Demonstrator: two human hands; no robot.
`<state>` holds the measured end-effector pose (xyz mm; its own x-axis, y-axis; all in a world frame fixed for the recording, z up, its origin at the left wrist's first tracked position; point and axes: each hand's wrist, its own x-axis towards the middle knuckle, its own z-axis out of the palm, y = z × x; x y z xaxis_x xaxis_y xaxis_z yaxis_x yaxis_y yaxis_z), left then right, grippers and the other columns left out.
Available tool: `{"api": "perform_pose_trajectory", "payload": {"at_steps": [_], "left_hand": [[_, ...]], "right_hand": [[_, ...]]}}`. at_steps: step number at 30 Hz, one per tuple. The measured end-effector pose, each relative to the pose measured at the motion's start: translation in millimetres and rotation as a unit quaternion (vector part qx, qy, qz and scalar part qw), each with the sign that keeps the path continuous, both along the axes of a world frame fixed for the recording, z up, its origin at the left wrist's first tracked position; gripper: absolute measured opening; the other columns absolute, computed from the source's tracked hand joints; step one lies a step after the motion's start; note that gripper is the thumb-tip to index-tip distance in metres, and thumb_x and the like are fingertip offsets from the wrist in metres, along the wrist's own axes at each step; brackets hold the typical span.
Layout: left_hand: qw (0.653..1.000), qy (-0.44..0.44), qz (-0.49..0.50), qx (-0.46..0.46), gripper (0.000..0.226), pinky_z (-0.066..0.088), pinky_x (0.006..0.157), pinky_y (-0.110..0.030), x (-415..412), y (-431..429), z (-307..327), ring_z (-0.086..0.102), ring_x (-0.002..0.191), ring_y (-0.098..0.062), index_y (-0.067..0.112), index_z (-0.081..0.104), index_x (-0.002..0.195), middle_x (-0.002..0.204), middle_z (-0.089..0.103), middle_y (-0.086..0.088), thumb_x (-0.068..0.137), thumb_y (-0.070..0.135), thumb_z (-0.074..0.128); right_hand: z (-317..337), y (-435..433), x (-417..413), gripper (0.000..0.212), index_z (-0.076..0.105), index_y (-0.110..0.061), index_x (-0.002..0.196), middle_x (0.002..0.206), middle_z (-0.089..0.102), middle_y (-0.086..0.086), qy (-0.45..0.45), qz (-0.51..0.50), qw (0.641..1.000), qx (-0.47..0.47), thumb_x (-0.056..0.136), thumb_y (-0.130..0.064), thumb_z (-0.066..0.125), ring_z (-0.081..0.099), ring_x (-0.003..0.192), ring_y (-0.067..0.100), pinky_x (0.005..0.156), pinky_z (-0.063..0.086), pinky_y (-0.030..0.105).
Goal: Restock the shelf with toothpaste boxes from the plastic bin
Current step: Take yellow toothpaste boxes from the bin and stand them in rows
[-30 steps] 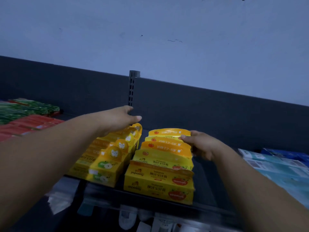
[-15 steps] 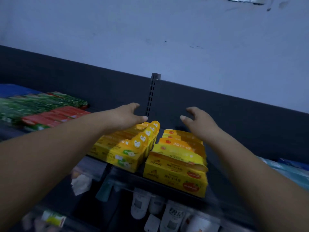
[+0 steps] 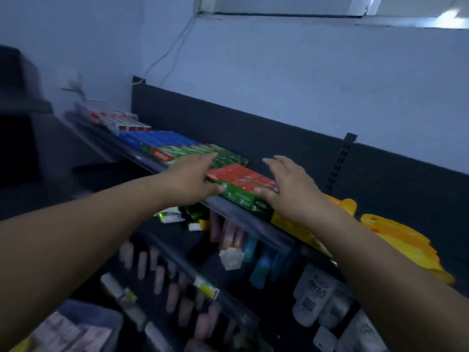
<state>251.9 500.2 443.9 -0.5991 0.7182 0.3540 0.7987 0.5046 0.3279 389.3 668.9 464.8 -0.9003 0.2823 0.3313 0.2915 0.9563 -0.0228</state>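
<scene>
Both hands flank a stack of red and green toothpaste boxes (image 3: 239, 182) at the front edge of the top shelf (image 3: 243, 217): left hand (image 3: 193, 179) and right hand (image 3: 286, 189) spread open, thumbs touching the stack's front, nothing gripped.

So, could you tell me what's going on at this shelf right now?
A person is tidying toothpaste boxes on the top shelf. The left hand and right hand sit at either side of the red and green boxes, thumbs at the front edge, fingers open, as if squaring the stack. Neither hand holds a box. Yellow boxes lie to the right, blue boxes further left. A plastic bin sits at the bottom left.
</scene>
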Motion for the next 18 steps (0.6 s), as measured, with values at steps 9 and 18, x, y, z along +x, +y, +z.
{"api": "perform_pose_trajectory", "payload": {"at_steps": [9,18], "left_hand": [[0.991,-0.039,0.125,-0.038,0.089,0.028,0.114,-0.041,-34.7,-184.0,-46.7,0.026,0.141,-0.027,0.018,0.016,0.152,0.155,0.027,-0.007,0.083,0.053,0.062],[0.955,-0.135,0.252,-0.073,0.088,0.027,0.114,-0.041,-60.0,-313.4,-126.2,0.025,0.142,-0.030,0.018,0.016,0.151,0.155,0.026,-0.010,0.084,0.052,0.061]], "right_hand": [[-48.6,-160.8,-69.5,0.071,0.023,-0.019,0.153,0.160,0.018,0.005,-0.037,0.127,0.991,-0.027,0.095,-0.047,0.053,0.019,0.146,0.025,0.117,0.023,0.041],[-139.2,-271.6,-139.8,0.068,0.023,-0.019,0.153,0.160,0.017,0.005,-0.115,0.209,0.966,-0.102,0.096,-0.043,0.052,0.018,0.146,0.025,0.117,0.022,0.043]]}}
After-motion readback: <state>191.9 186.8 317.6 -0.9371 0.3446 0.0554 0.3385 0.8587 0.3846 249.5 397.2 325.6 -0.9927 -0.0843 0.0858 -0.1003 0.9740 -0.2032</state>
